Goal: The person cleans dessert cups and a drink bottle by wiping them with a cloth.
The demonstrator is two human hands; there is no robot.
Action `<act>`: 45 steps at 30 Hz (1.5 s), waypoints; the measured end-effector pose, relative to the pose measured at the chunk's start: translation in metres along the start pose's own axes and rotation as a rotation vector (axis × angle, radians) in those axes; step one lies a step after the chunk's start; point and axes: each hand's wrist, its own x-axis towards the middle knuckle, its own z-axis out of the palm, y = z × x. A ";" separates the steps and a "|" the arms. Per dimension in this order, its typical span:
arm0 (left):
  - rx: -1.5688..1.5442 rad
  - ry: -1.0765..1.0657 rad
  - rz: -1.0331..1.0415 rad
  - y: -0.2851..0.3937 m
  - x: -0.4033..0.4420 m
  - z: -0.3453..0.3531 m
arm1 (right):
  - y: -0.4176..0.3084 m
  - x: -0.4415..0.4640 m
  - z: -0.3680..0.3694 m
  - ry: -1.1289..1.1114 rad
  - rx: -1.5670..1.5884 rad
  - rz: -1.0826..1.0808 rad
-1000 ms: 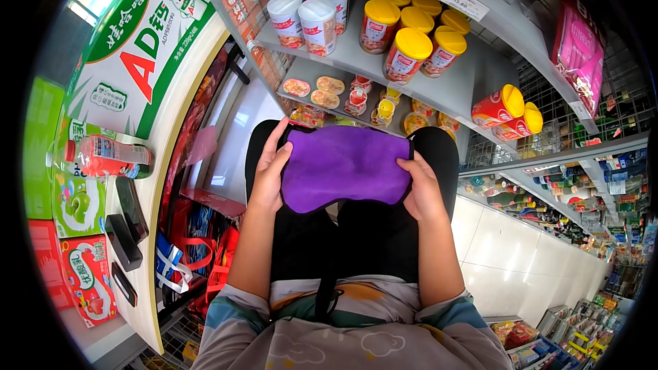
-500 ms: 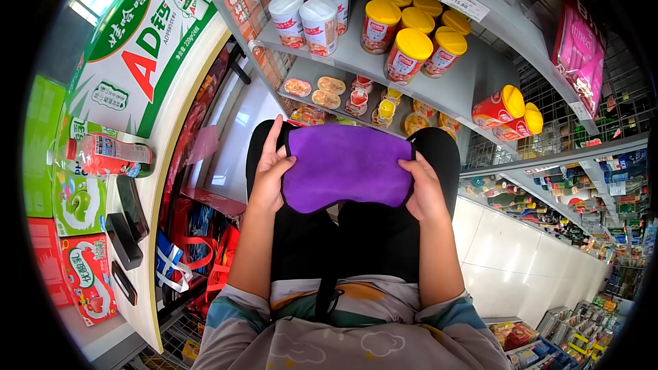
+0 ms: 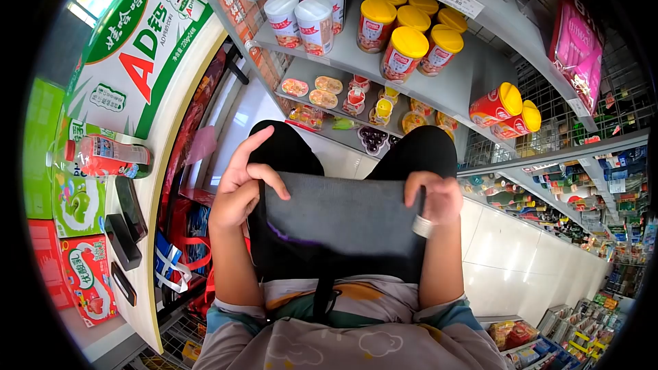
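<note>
Stretched flat between my two hands is an eye mask [image 3: 336, 209], its dark grey side facing up at me and a thin line of purple showing along the lower left edge. My left hand [image 3: 240, 188] grips the mask's left end, with one finger pointing up and away from the cloth. At the right end, my right hand [image 3: 439, 199] is closed on the mask and slightly blurred. A small whitish tag or band [image 3: 422, 227] shows just below those fingers. The mask is held above my black-trousered thighs [image 3: 415, 154].
Ahead stands a grey store shelf [image 3: 445, 92] with yellow-lidded cans [image 3: 404, 53] and white-lidded cans [image 3: 315, 26]. A counter [image 3: 161, 233] on my left carries a red bottle [image 3: 113, 155], a black box [image 3: 123, 241] and phone-like dark objects. White tiled floor [image 3: 500, 247] lies to the right.
The eye mask has been turned over, from its purple side to its dark grey side, and sits a little lower. Both hands have shifted their hold, and my knees show more.
</note>
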 end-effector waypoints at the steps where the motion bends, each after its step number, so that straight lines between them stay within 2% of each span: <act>1: 0.078 0.072 -0.043 0.003 0.002 0.002 | 0.004 0.004 0.004 0.095 0.056 0.025; 3: 0.001 0.063 -0.031 0.003 0.005 0.002 | 0.008 0.006 0.014 0.230 -0.090 -0.017; 5: 0.117 0.275 -0.023 -0.002 0.007 0.008 | 0.009 0.016 0.033 0.348 -0.131 -0.008; 6: 0.152 0.328 -0.053 -0.005 0.006 0.008 | 0.011 0.020 0.036 0.348 -0.131 -0.011; 8: 0.221 0.374 -0.080 -0.007 0.011 0.012 | 0.012 0.027 0.039 0.517 -0.167 0.045; 11: 0.241 0.441 -0.140 -0.012 0.012 0.009 | 0.024 0.028 0.023 0.512 -0.164 0.156; 13: 0.017 0.447 -0.285 -0.014 0.013 0.005 | 0.029 0.029 0.019 0.529 -0.176 0.175; 17: -0.031 0.443 -0.336 -0.010 0.013 0.006 | 0.033 0.031 0.019 0.576 -0.193 0.170; 19: 0.101 0.405 -0.382 -0.014 0.009 -0.007 | 0.038 0.032 0.017 0.589 -0.155 0.140; 23: 0.049 0.449 -0.378 -0.013 0.013 0.003 | 0.042 0.034 0.017 0.630 -0.190 0.145; 24: 0.179 0.500 -0.359 -0.011 0.014 0.009 | 0.041 0.034 0.020 0.630 -0.191 0.145; 25: 0.309 0.550 -0.338 -0.012 0.016 0.014 | 0.040 0.035 0.024 0.662 -0.366 0.179; 26: 0.309 0.551 -0.339 -0.016 0.017 0.019 | 0.040 0.035 0.028 0.690 -0.543 0.213; 27: 0.367 0.554 -0.255 -0.022 0.018 0.025 | 0.045 0.035 0.028 0.690 -0.543 0.214; 29: 0.455 0.549 -0.112 -0.039 0.020 0.038 | 0.055 0.036 0.028 0.695 -0.746 0.191; 32: 0.776 0.517 0.003 -0.058 0.023 0.065 | 0.055 0.036 0.030 0.643 -0.671 0.186; 33: 0.929 0.473 -0.012 -0.054 0.026 0.077 | 0.056 0.036 0.031 0.607 -0.617 0.158; 37: 1.007 0.360 0.009 -0.075 0.032 0.099 | 0.072 0.035 0.027 0.569 -0.500 0.230; 39: 1.026 0.332 -0.100 -0.082 0.031 0.104 | 0.072 0.035 0.036 0.512 -0.612 0.205; 43: 1.068 0.297 -0.067 -0.097 0.028 0.102 | 0.089 0.037 0.030 0.611 -0.761 0.150; 45: 1.045 0.270 -0.123 -0.098 0.028 0.102 | 0.098 0.038 0.027 0.577 -0.687 0.112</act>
